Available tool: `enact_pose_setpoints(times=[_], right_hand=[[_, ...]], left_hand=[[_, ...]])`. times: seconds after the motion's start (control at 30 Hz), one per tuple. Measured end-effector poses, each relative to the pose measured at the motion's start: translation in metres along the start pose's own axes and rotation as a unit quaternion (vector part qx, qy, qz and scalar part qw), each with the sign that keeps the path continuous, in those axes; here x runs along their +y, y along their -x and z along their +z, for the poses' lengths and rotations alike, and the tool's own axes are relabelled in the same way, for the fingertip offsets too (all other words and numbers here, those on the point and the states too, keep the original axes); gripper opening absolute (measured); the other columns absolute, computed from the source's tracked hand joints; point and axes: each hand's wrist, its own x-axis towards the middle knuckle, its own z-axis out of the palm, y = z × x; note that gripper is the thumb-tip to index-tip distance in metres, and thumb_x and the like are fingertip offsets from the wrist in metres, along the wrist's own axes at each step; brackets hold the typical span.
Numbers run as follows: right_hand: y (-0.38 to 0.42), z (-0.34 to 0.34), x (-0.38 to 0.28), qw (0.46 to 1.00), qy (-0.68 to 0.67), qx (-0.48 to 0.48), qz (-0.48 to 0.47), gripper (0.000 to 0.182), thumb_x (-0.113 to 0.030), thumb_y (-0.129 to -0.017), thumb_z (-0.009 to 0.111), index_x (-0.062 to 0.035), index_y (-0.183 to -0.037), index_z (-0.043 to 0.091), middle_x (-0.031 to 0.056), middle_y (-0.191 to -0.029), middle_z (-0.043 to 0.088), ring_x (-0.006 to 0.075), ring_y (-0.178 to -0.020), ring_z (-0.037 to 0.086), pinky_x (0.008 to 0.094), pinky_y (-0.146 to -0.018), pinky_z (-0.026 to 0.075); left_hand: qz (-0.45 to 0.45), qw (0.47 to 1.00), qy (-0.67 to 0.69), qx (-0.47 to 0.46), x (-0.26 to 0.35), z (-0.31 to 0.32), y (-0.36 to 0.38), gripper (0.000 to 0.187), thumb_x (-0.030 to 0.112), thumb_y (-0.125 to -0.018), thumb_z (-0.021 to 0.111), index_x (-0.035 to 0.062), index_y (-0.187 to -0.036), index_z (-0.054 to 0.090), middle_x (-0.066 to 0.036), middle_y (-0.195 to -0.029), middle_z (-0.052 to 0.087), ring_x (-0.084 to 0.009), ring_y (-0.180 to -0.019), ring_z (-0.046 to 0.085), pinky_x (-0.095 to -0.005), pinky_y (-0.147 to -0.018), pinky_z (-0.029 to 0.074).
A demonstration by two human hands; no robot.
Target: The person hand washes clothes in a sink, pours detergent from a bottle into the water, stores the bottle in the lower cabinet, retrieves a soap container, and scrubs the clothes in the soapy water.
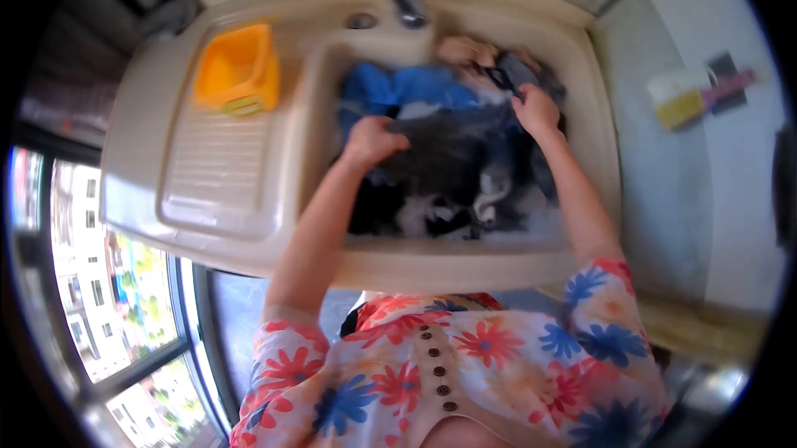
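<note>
Both my hands are over a sink basin (452, 250) full of wet clothes. My left hand (375, 142) is closed on the left end of a dark grey garment (440, 149), which stretches across the basin. At the upper right, my right hand (535, 110) grips the other end of that garment. Blue cloth (415, 87) lies behind it, and a beige cloth (466, 52) is bunched at the back right. Black and whitish pieces sit in cloudy water near the front. Motion blur hides the garment's exact shape.
A yellow plastic basket (237, 70) stands on the ribbed washboard (212, 170) left of the basin. The faucet (408, 1) rises at the back rim, beside a drain hole (360, 21). A brush with a pink handle (726, 89) hangs on the right wall. A window (112, 282) is at lower left.
</note>
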Motion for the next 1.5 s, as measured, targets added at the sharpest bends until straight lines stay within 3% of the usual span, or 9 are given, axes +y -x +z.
enact_pose_setpoints(times=[0.2, 0.33, 0.43, 0.57, 0.87, 1.07, 1.27, 1.4, 1.5], right_hand=[[0.001, -0.030, -0.238, 0.848, -0.217, 0.026, -0.483, 0.052, -0.031, -0.071, 0.069, 0.0003, -0.109, 0.053, 0.0200, -0.110, 0.054, 0.0335, -0.097, 0.055, 0.0353, -0.082, 0.045], [0.014, -0.012, -0.373, 0.760, -0.188, -0.043, -0.621, 0.062, -0.037, -0.067, 0.070, 0.0024, -0.111, 0.051, 0.0204, -0.107, 0.056, 0.0334, -0.097, 0.055, 0.0348, -0.081, 0.045], [0.004, 0.000, -0.425, 0.794, 0.057, -0.309, -0.520, 0.061, -0.040, -0.063, 0.071, 0.0035, -0.103, 0.057, 0.0187, -0.094, 0.061, 0.0291, -0.087, 0.059, 0.0322, -0.074, 0.047], [-0.025, 0.024, -0.445, 0.729, 0.104, -0.437, -0.516, 0.052, -0.046, -0.061, 0.071, -0.0001, -0.086, 0.064, 0.0127, -0.080, 0.065, 0.0226, -0.073, 0.062, 0.0290, -0.065, 0.047], [-0.006, 0.010, -0.462, 0.731, 0.191, -0.437, -0.488, 0.054, -0.049, -0.065, 0.067, -0.0053, -0.097, 0.061, 0.0120, -0.092, 0.063, 0.0212, -0.083, 0.059, 0.0301, -0.072, 0.046], [-0.039, 0.030, -0.445, 0.764, -0.208, -0.292, -0.537, 0.052, -0.044, -0.069, 0.067, -0.0013, -0.098, 0.060, 0.0091, -0.089, 0.063, 0.0184, -0.080, 0.059, 0.0320, -0.070, 0.047], [-0.042, -0.013, -0.399, 0.697, -0.560, -0.411, -0.182, 0.017, -0.016, -0.077, 0.066, -0.0052, -0.088, 0.060, 0.0002, -0.075, 0.058, 0.0086, -0.069, 0.056, 0.0256, -0.060, 0.049], [-0.040, -0.027, -0.318, 0.580, -0.670, -0.440, -0.147, 0.017, -0.011, -0.078, 0.064, -0.0035, -0.091, 0.056, 0.0002, -0.074, 0.055, 0.0093, -0.066, 0.054, 0.0254, -0.058, 0.048], [-0.029, -0.013, -0.217, 0.596, -0.683, -0.408, -0.112, 0.012, -0.008, -0.080, 0.058, -0.0048, -0.091, 0.055, 0.0012, -0.073, 0.052, 0.0121, -0.067, 0.053, 0.0271, -0.059, 0.046]], left_hand=[[0.067, 0.990, -0.119, 0.017, 0.005, 0.002, 0.008, 0.047, 0.028, -0.052, 0.068, 0.0015, -0.091, 0.063, -0.019, -0.088, 0.062, -0.0305, -0.085, 0.060, -0.0353, -0.078, 0.047], [0.165, 0.973, -0.158, 0.038, 0.002, 0.005, 0.010, 0.038, 0.027, -0.055, 0.067, 0.0006, -0.082, 0.063, -0.019, -0.084, 0.062, -0.0321, -0.085, 0.059, -0.0382, -0.077, 0.047], [0.141, 0.970, -0.196, 0.013, 0.000, 0.006, 0.007, 0.034, 0.023, -0.057, 0.064, 0.0018, -0.083, 0.064, -0.019, -0.087, 0.062, -0.0320, -0.088, 0.059, -0.0388, -0.079, 0.047], [0.104, 0.977, -0.185, -0.003, 0.002, 0.003, 0.006, 0.032, 0.019, -0.058, 0.061, 0.0028, -0.084, 0.064, -0.019, -0.090, 0.061, -0.0318, -0.091, 0.058, -0.0391, -0.080, 0.047], [0.172, 0.964, -0.202, 0.004, -0.022, 0.023, -0.022, 0.039, 0.019, -0.059, 0.061, 0.0032, -0.095, 0.061, -0.018, -0.094, 0.061, -0.0306, -0.094, 0.057, -0.0389, -0.081, 0.047], [0.089, 0.975, -0.204, -0.022, 0.006, 0.000, 0.001, 0.037, 0.018, -0.063, 0.060, 0.0043, -0.097, 0.059, -0.018, -0.098, 0.060, -0.0300, -0.097, 0.056, -0.0398, -0.083, 0.046], [0.058, 0.974, -0.218, -0.028, 0.014, -0.006, 0.003, 0.040, 0.015, -0.064, 0.057, 0.0093, -0.104, 0.060, -0.016, -0.105, 0.059, -0.0292, -0.100, 0.055, -0.0387, -0.086, 0.044], [0.069, 0.965, -0.253, -0.022, 0.011, -0.010, 0.001, 0.040, 0.018, -0.061, 0.055, 0.0096, -0.099, 0.063, -0.017, -0.098, 0.061, -0.0294, -0.096, 0.057, -0.0353, -0.086, 0.045], [0.036, 0.979, -0.199, -0.014, 0.014, -0.013, 0.004, 0.041, 0.020, -0.057, 0.060, 0.0064, -0.095, 0.064, -0.018, -0.094, 0.062, -0.0296, -0.091, 0.059, -0.0356, -0.082, 0.046]])
